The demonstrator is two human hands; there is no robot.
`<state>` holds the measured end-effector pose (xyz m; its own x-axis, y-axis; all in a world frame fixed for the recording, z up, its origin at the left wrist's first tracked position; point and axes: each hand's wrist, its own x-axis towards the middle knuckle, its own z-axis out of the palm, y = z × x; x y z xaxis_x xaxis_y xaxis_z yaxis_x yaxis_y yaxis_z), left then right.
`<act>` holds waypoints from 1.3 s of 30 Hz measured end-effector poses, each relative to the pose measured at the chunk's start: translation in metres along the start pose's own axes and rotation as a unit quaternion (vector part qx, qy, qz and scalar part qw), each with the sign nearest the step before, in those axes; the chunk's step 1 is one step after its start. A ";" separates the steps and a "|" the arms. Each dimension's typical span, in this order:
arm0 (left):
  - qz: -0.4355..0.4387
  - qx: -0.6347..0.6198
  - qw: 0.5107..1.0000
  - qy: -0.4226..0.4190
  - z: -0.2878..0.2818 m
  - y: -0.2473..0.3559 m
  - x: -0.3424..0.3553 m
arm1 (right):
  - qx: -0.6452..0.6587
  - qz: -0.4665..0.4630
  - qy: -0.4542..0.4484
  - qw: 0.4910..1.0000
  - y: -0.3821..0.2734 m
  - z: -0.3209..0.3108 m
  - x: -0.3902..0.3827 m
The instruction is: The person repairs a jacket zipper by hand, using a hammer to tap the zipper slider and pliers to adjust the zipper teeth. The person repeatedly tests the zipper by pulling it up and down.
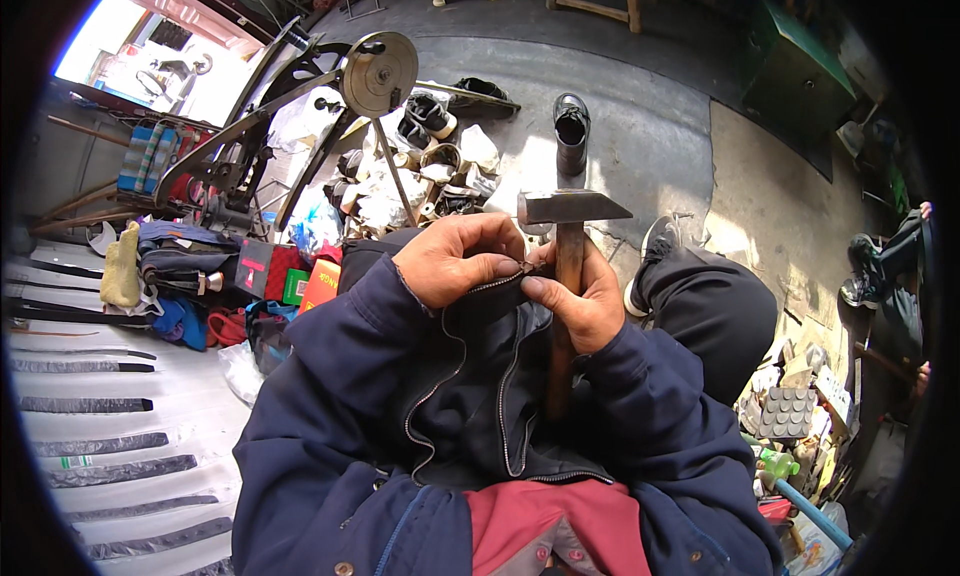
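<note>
Centrally, the left hand pinches a zipper; the right hand grips a hammer. Upper left, a wheeled machine stands beside piled shoes.

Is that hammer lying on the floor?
No, the hammer is up in the person's right hand, with its wooden handle passing between the thumb and fingers.

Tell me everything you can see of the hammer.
The hammer has a grey metal head, blunt at the picture's left end and tapering to a wedge at the right. Its brown handle looks wooden. The head is uppermost in the picture; the handle runs down through the right hand, whose thumb crosses its front. The lower handle shows below that hand, against dark cloth; whether it rests there is unclear.
</note>
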<state>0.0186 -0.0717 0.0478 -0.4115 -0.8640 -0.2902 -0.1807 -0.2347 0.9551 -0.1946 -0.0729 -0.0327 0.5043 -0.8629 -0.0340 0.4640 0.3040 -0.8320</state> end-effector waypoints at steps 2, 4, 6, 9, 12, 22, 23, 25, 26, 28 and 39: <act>-0.003 0.041 0.999 0.007 0.000 0.008 -0.003 | -0.004 0.006 0.002 1.000 0.001 -0.001 0.000; -0.011 0.127 0.992 0.003 -0.007 0.019 -0.012 | -0.018 0.014 0.023 0.999 0.003 -0.002 0.000; -0.013 0.204 0.979 0.019 -0.014 0.031 -0.029 | -0.019 0.014 0.045 0.999 0.005 -0.004 -0.001; -0.007 0.359 0.932 0.053 -0.023 0.044 -0.059 | 0.001 0.020 0.064 0.998 0.010 -0.008 0.000; -0.027 0.414 0.899 0.141 -0.022 0.044 -0.079 | 0.027 0.048 0.057 0.997 0.011 -0.012 0.000; 0.036 0.160 0.973 0.161 0.008 0.007 -0.070 | 0.004 -0.010 0.006 1.000 0.014 -0.002 0.013; 0.024 0.111 0.981 0.155 0.011 0.003 -0.068 | -0.009 -0.021 0.000 1.000 0.014 -0.001 0.014; 0.025 0.063 0.989 0.135 0.016 -0.005 -0.067 | -0.034 -0.042 -0.011 0.998 0.015 0.000 0.016; 0.035 -0.004 0.991 0.127 0.019 -0.010 -0.066 | -0.002 -0.024 -0.018 1.000 0.015 -0.001 0.016; 0.034 -0.084 0.989 0.113 0.017 -0.017 -0.066 | 0.024 -0.024 -0.035 0.999 0.016 -0.001 0.017; -0.008 0.047 0.986 0.159 0.027 0.007 -0.082 | -0.005 0.027 0.007 1.000 0.007 0.010 0.003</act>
<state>0.0270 0.0093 0.0771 -0.1092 -0.9599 -0.2580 -0.2731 -0.2206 0.9363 -0.1823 -0.0694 -0.0331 0.5188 -0.8504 -0.0873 0.4289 0.3473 -0.8339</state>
